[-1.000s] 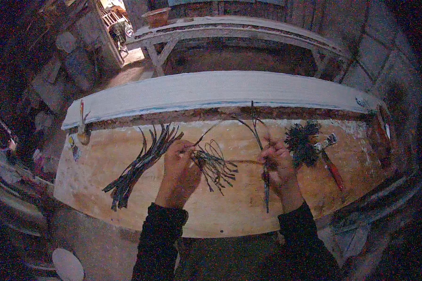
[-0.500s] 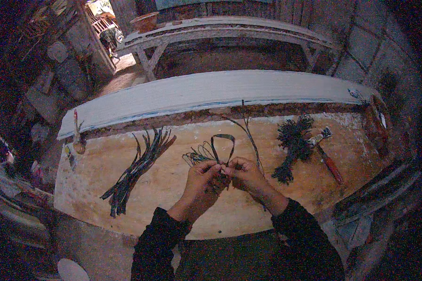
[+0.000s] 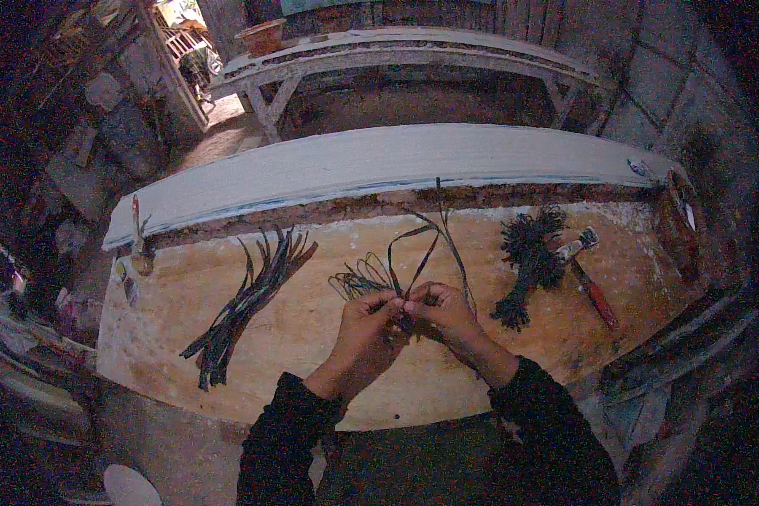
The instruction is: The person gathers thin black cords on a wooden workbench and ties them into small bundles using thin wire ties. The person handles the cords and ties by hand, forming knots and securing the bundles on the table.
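Observation:
My left hand [image 3: 369, 331] and my right hand [image 3: 452, 319] meet fingertip to fingertip over the wooden board. Between them they pinch a thin dark strip [image 3: 394, 261], whose upper part stands up as a pointed loop. Just beyond my left fingers lies a small bundle of thin looped strands [image 3: 361, 277], partly hidden by that hand. Long loose strips [image 3: 453, 244] run past my right fingers. To the left rests a bundle of flat dark strips [image 3: 249, 308]; to the right sits a bunch of knotted dark strips [image 3: 527, 261].
A red-handled tool with a metal head [image 3: 594, 295] lies beside the knotted bunch. The board [image 3: 329, 396] ends at a raised pale slab [image 3: 396, 156] at the back. A brush-like tool [image 3: 139, 240] is at the far left. Behind stands a long bench [image 3: 430, 52].
The strip's loop has changed from a broad, flat-topped shape to a taller, bent, pointed one. Both hands stay nearly in place, still pinching.

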`<state>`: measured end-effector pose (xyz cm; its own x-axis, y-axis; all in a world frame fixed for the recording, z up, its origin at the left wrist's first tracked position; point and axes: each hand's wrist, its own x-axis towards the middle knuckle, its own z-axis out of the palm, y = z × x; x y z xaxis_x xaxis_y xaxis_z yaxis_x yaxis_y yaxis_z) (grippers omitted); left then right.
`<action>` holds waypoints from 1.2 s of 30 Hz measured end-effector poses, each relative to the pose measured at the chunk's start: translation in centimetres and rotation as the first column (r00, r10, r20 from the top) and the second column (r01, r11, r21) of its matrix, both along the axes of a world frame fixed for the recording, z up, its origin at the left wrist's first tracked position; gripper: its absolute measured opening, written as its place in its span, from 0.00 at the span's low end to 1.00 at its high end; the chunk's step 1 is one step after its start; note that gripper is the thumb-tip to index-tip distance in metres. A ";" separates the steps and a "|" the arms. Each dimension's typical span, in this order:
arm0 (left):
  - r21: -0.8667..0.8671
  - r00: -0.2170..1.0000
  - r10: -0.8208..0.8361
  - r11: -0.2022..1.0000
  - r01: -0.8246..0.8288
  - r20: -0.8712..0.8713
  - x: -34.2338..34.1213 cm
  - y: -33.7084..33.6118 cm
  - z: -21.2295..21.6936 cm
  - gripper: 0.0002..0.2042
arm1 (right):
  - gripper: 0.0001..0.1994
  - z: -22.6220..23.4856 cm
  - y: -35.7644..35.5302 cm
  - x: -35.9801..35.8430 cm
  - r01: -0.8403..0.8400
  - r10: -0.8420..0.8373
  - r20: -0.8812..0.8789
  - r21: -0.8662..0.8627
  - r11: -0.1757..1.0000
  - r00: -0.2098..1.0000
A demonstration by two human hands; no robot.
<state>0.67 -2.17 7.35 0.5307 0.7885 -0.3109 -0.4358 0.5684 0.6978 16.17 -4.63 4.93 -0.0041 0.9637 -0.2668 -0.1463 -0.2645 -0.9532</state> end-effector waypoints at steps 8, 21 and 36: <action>0.034 0.999 -0.049 0.998 0.049 -0.020 -0.1 0.0 -0.2 0.05 | 0.04 0.0 -0.1 -0.3 -0.007 0.010 -0.058 0.050 0.999 0.998; 0.006 0.995 -0.073 0.997 0.073 -0.062 0.0 -0.2 1.0 0.08 | 0.04 0.5 -0.6 -0.5 -0.040 0.019 0.173 0.116 0.992 0.985; 0.093 0.995 0.017 0.996 -0.008 -0.100 -0.8 1.1 0.4 0.06 | 0.08 2.4 -1.6 -0.7 -0.210 -0.025 0.472 0.439 0.874 0.881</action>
<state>-0.14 -1.09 7.71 0.4906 0.8225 -0.2876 -0.3676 0.4946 0.7875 15.43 -6.20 7.35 -0.0933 0.9717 0.2172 0.3302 0.2360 -0.9139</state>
